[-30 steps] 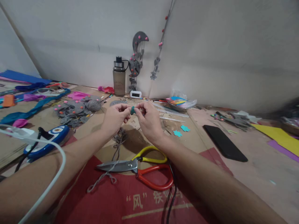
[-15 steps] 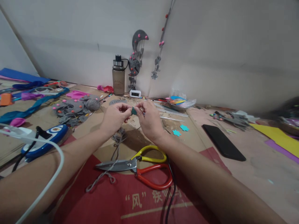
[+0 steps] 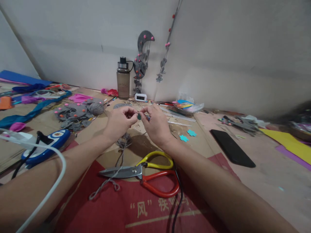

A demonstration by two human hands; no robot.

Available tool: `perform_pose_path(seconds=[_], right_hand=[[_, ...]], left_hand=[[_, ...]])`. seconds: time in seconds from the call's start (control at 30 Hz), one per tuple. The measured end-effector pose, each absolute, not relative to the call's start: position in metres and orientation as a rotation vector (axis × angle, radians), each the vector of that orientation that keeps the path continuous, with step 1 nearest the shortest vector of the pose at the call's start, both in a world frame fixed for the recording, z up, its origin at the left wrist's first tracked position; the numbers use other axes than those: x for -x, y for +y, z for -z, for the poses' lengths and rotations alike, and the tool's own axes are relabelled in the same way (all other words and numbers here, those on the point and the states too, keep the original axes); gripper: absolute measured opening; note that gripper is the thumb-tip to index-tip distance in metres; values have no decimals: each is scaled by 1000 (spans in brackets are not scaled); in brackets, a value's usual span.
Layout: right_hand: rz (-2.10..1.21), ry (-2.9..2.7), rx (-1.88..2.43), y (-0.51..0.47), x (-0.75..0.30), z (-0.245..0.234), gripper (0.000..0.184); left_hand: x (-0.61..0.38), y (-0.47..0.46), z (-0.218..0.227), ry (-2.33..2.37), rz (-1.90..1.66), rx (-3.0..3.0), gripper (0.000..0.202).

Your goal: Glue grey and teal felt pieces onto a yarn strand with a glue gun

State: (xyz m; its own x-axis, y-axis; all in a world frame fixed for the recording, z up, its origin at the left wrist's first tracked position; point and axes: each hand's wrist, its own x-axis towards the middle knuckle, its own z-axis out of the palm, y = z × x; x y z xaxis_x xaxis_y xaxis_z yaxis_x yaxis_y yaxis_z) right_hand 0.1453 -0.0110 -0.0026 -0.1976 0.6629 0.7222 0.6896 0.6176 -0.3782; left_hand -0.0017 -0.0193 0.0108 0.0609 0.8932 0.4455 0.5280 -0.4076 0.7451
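Between the fingertips of both hands is a small dark green piece (image 3: pixel 139 116), mostly covered; it could be felt or foam, I cannot tell. My left hand (image 3: pixel 121 122) pinches it from the left, and my right hand (image 3: pixel 156 124) pinches it from the right. Grey yarn (image 3: pixel 124 141) lies bunched below my left hand, its tail running down across the scissors (image 3: pixel 133 172), which have one yellow and one red handle. To the right of my right hand are two turquoise flower cutouts (image 3: pixel 184 138).
A black phone (image 3: pixel 232 148) lies at the right. Grey felt pieces with pink dots (image 3: pixel 75 111) pile up at the left, near a blue-and-white device (image 3: pixel 48 147). A bottle (image 3: pixel 123 81) and a small clock (image 3: pixel 140 97) stand by the wall. A white cable (image 3: pixel 57 181) crosses over my left forearm.
Less of the green piece shows between the fingertips, which have drawn slightly closer together. Both arms stay in nearly the same place, and the things on the table have not moved.
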Motion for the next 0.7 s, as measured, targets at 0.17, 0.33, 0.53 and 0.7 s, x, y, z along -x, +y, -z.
perform_pose_path(seconds=[0.17, 0.33, 0.53, 0.7], right_hand=[[-1, -1920, 1137, -8, -144, 3, 10], [-164, -1920, 1157, -3, -142, 9, 9], [-624, -1799, 1062, 14, -145, 27, 9], [-802, -1754, 1043, 23, -146, 37, 12]], left_hand=[[4, -17, -12, 1473, -1294, -2197, 18], [7, -11, -8, 1454, -1241, -2233, 17], [12, 4, 6, 1305, -1011, -1727, 25], [13, 9, 9, 1115, -907, -1347, 23]])
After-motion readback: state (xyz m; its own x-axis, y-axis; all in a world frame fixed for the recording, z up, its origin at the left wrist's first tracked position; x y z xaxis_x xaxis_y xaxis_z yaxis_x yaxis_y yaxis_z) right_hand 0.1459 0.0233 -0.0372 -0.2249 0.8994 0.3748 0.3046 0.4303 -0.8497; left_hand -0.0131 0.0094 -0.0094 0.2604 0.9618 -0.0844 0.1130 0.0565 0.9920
